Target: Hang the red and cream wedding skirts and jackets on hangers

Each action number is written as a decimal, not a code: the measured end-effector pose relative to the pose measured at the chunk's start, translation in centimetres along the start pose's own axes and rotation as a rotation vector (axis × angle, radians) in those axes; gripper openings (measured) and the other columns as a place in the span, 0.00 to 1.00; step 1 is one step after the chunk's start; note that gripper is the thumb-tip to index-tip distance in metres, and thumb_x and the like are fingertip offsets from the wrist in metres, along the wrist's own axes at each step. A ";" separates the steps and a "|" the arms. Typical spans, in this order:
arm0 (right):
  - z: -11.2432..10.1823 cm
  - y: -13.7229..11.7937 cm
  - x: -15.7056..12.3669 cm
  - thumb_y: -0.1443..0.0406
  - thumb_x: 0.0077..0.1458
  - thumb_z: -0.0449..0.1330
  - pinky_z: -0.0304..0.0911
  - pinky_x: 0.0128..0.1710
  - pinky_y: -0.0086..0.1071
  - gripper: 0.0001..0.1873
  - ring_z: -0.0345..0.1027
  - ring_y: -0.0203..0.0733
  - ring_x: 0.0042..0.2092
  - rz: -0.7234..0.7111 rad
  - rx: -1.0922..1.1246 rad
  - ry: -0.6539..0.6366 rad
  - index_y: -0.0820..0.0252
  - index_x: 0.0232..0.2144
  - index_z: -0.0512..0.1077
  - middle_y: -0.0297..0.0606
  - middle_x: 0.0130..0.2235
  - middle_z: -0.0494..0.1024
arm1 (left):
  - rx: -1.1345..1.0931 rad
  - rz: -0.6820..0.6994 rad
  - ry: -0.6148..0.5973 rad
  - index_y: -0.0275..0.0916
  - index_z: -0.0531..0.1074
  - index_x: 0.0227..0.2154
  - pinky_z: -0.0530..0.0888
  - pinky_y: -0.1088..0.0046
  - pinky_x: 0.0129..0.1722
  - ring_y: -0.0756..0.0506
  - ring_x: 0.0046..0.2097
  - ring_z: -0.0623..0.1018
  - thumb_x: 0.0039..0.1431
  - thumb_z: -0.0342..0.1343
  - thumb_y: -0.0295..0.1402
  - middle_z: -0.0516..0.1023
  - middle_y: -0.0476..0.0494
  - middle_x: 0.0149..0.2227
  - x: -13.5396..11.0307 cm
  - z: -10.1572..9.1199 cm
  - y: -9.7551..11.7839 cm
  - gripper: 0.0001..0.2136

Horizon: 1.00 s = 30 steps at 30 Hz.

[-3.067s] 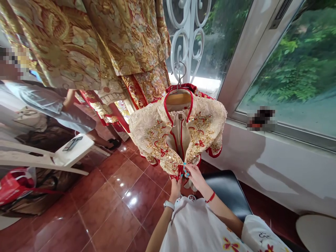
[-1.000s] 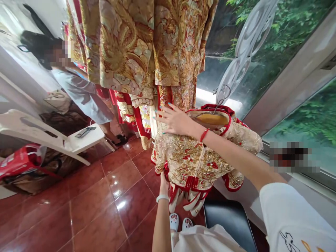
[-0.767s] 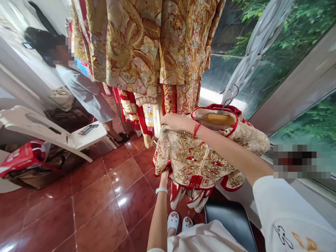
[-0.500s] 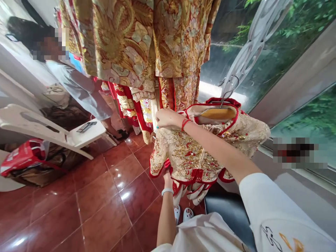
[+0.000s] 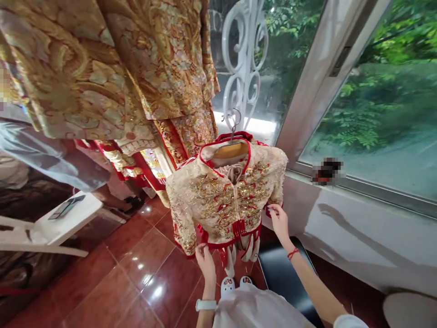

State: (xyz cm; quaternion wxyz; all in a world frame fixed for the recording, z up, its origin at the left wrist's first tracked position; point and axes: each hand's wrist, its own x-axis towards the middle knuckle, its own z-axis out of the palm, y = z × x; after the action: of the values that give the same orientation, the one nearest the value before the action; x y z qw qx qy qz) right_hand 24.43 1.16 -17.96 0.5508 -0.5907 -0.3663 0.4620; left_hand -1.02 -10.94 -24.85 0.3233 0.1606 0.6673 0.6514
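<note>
While my 2 hands work apart, left hand (image 5: 205,264) pinches the red hem (image 5: 202,241), right hand (image 5: 279,222) the sleeve cuff (image 5: 271,210) of a gold-sequinned cream jacket (image 5: 225,196); jacket hangs on a wooden hanger (image 5: 230,150) hooked to a white iron window grille (image 5: 244,59), gold embroidered robes (image 5: 164,59) just beside it.

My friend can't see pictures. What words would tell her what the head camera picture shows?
A gold-embroidered cream jacket with red trim hangs on a wooden hanger from a curly white window grille. The left hand holds its bottom edge, and the right hand holds its red sleeve cuff. Gold robes hang beside it.
</note>
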 end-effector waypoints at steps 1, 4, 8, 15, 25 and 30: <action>-0.9 1.8 0.8 0.62 0.41 0.65 0.63 0.36 0.34 0.10 0.66 0.42 0.34 0.187 0.047 -0.001 0.57 0.30 0.74 0.36 0.31 0.76 | 0.027 0.099 -0.028 0.41 0.68 0.31 0.69 0.65 0.48 0.42 0.41 0.72 0.53 0.55 0.35 0.71 0.45 0.34 -1.0 1.1 1.9 0.05; -1.6 5.9 2.4 0.57 0.41 0.66 0.63 0.34 0.33 0.15 0.69 0.41 0.33 0.439 0.123 -0.095 0.59 0.30 0.73 0.38 0.30 0.77 | 0.143 0.525 -0.296 0.41 0.70 0.34 0.70 0.66 0.44 0.43 0.38 0.72 0.54 0.54 0.33 0.71 0.44 0.34 -3.1 5.7 9.6 0.05; -0.6 9.0 3.4 0.52 0.41 0.66 0.65 0.36 0.38 0.18 0.71 0.43 0.33 0.518 0.223 -0.177 0.58 0.31 0.73 0.39 0.32 0.80 | 0.378 1.057 -0.455 0.41 0.71 0.42 0.70 0.61 0.50 0.41 0.45 0.73 0.58 0.52 0.30 0.74 0.41 0.41 -3.9 12.3 19.8 0.10; -3.6 12.8 1.6 0.58 0.37 0.70 0.67 0.42 0.34 0.16 0.73 0.40 0.37 0.436 0.352 -0.205 0.56 0.31 0.74 0.36 0.34 0.81 | 0.691 1.218 -0.299 0.37 0.61 0.57 0.73 0.58 0.49 0.38 0.48 0.76 0.60 0.55 0.31 0.76 0.35 0.47 -2.4 18.6 26.6 0.22; -3.0 17.4 -2.6 0.57 0.34 0.70 0.70 0.33 0.38 0.17 0.74 0.45 0.31 0.414 0.408 -0.264 0.57 0.28 0.73 0.40 0.30 0.80 | 0.692 1.458 -0.186 0.41 0.68 0.49 0.68 0.53 0.55 0.37 0.53 0.71 0.57 0.51 0.21 0.71 0.37 0.47 -2.5 19.4 30.5 0.17; -2.6 17.8 -4.1 0.58 0.35 0.70 0.71 0.38 0.41 0.19 0.76 0.51 0.38 0.360 0.353 -0.278 0.56 0.33 0.76 0.41 0.36 0.81 | 0.996 1.651 -0.590 0.42 0.66 0.54 0.65 0.52 0.57 0.34 0.57 0.67 0.53 0.61 0.33 0.69 0.37 0.53 -4.6 22.1 31.8 0.25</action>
State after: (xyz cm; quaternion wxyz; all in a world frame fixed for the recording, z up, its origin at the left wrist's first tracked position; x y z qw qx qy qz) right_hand 24.30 -5.75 -35.11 0.4988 -0.4724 -0.2412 0.6855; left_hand 9.92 6.24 8.39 -0.1806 0.8442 0.4368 0.2528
